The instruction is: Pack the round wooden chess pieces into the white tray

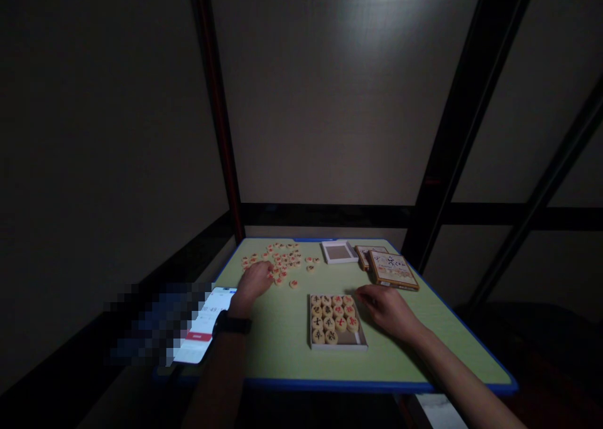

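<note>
My left hand (254, 281), with a dark watch (233, 324) on its wrist, is at the near edge of a loose spread of round Chinese chess pieces (285, 259). Its fingers are curled in, and a red-marked piece shows by the fingertips; what they hold is hidden. Nearer to me stands a shallow white box (338, 347) with rows of pieces (328, 311), black-marked at left and red-marked at right. A gap shows at its near right corner. Just right of this box is my right hand (384, 306), fingers closed together; I cannot see whether anything is in them.
A bright phone (202, 328) lies at the table's left edge. Farther back are a shallow white box (339, 252) and two printed box lids (393, 270), one partly behind the other. The green table (277, 347) has a blue rim; a wall panel stands behind it.
</note>
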Motion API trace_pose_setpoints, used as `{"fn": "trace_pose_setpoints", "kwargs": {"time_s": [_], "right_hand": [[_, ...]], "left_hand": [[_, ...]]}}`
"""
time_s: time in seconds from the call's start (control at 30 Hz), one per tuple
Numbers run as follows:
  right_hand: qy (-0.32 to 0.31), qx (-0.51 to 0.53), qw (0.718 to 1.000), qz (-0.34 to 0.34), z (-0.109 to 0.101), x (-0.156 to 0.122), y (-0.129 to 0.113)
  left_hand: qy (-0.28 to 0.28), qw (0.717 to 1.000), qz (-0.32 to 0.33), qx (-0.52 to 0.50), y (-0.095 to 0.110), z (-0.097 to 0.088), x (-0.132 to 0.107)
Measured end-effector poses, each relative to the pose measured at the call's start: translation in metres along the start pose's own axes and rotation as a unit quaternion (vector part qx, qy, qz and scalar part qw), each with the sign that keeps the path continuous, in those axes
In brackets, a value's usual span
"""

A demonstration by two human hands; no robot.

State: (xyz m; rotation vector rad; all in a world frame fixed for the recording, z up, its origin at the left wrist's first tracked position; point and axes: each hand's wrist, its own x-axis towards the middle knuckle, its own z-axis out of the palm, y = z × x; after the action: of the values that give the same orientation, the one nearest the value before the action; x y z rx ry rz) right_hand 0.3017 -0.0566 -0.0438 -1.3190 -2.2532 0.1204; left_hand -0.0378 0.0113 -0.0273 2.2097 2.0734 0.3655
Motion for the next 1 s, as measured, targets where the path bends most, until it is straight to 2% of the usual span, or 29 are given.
{"fn": "trace_pose_setpoints", "kwargs": {"time_s": [0.6,1.0], "right_hand": [[-0.03,-0.023,0.999,0.01,-0.002,0.0,-0.002],[-0.036,-0.019,0.999,0.011,-0.005,-0.001,-0.005]], "left_hand": [[-0.003,0.999,-0.023,-0.039,-0.016,0.001,0.005],[0.013,1.0,-0.012,0.008,-0.002,-0.001,-0.002]]}}
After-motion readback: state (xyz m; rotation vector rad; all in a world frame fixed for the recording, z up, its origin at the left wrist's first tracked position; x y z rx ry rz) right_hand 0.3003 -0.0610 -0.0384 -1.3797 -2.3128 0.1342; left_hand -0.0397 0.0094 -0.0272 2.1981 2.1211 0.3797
